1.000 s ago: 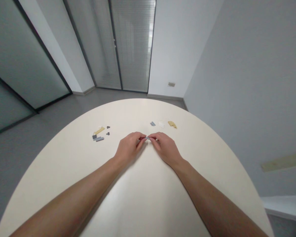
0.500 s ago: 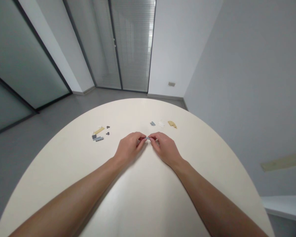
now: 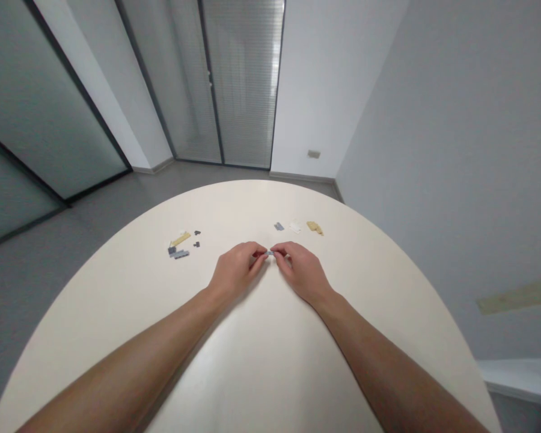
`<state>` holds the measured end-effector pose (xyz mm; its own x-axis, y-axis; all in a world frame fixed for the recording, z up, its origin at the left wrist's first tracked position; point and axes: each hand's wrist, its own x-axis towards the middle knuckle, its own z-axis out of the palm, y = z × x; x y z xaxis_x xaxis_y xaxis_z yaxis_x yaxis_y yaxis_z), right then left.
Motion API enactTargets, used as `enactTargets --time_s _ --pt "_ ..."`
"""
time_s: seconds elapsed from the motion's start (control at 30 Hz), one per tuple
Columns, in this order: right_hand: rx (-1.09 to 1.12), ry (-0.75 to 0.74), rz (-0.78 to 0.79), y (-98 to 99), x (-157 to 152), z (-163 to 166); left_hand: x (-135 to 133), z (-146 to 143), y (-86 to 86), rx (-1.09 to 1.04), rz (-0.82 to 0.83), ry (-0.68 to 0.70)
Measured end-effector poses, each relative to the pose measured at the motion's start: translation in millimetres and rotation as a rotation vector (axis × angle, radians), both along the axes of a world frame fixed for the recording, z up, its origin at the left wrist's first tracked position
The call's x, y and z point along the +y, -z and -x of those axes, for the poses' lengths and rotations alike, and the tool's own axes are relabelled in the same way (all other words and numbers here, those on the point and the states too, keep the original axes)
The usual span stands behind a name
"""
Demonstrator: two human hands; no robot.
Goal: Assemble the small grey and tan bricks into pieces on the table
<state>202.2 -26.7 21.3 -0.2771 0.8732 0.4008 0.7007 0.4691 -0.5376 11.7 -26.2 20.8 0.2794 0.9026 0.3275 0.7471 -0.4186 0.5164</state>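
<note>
Both my hands meet at the middle of a round cream table (image 3: 261,361). My left hand (image 3: 237,270) and my right hand (image 3: 300,270) are pinched together on one small grey brick piece (image 3: 269,253) held between their fingertips. A bit of red shows at the left fingertips. Behind my right hand lie a grey piece (image 3: 278,227), a white piece (image 3: 295,227) and a tan piece (image 3: 315,227). To the left lies a cluster of tan and grey pieces (image 3: 179,246).
Two small dark pieces (image 3: 197,238) lie beside the left cluster. Beyond the table's far edge is grey floor, with glass partitions and blinds (image 3: 238,78) at the back and a grey wall (image 3: 455,150) on the right.
</note>
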Motion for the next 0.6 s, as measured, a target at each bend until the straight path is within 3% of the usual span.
enactTargets --time_s 0.6 --pt "0.027 0.002 0.027 0.7 1.2 -1.2 0.3 -0.1 0.0 -0.02 0.021 -0.013"
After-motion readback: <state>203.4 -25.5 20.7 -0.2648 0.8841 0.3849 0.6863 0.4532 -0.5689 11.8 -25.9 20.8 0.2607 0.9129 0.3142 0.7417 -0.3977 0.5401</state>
